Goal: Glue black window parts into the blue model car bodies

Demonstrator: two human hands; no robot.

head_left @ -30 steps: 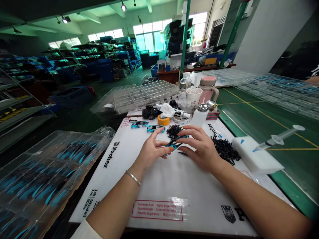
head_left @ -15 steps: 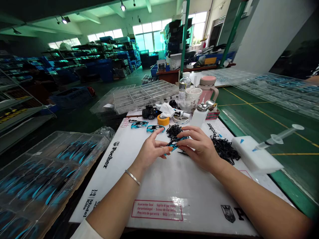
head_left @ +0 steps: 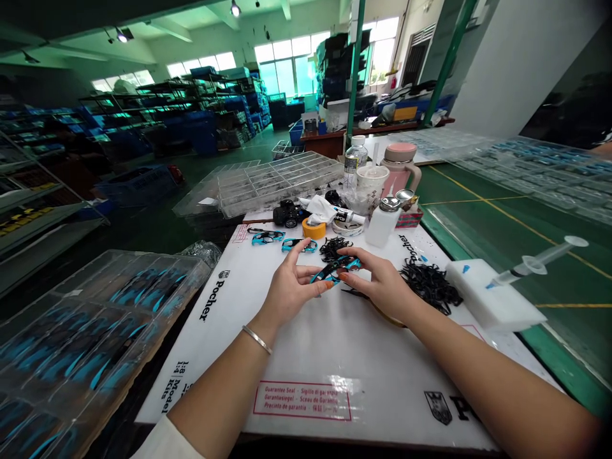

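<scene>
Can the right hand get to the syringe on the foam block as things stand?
Probably yes, once it lets go. The right hand is pinching the blue part together with the left hand. The syringe lies to its right on the foam block; only a low pile of black clips lies between.

Slim blue-and-black part (head_left: pixel 335 269) — tilted, raised above the board.

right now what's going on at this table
A person holds a small blue and black plastic part between both hands over a white cardboard box that serves as the work surface. The left hand pinches one end and the right hand the other. Two more blue parts lie farther back, a pile of small black plastic pieces sits to the right, and a syringe rests on a white foam block.
</scene>
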